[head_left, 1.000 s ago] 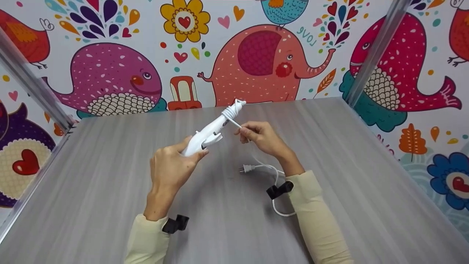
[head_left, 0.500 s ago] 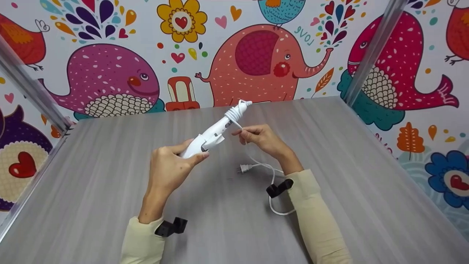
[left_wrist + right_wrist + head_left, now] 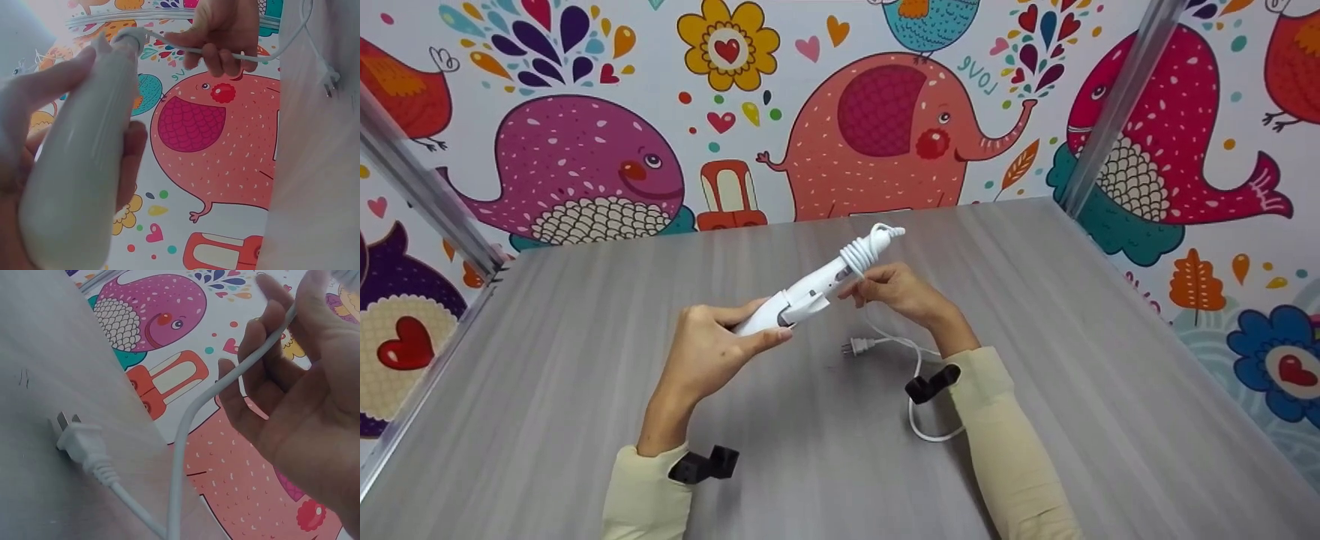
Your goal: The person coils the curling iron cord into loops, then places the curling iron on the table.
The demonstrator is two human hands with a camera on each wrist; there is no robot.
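My left hand grips a white corded appliance, long and slim with a lever on its side, shaped like a hair curler. It is held tilted above the table, far end up and to the right. Several turns of its white power cord wrap the narrow far end. Just below those turns, my right hand pinches the cord between thumb and index finger. In the left wrist view the smooth wide body lies in the palm. The right wrist view shows the cord running down from the fingertips.
The cord's two-pin plug lies on the grey wood-grain table, beside a loose loop near the right sleeve. A wall printed with cartoon animals stands behind the table, with metal posts at its corners.
The appliance has swung down and to the right, its wrapped end now lower and nearer the right hand. The right hand has dropped slightly, still pinching the cord.
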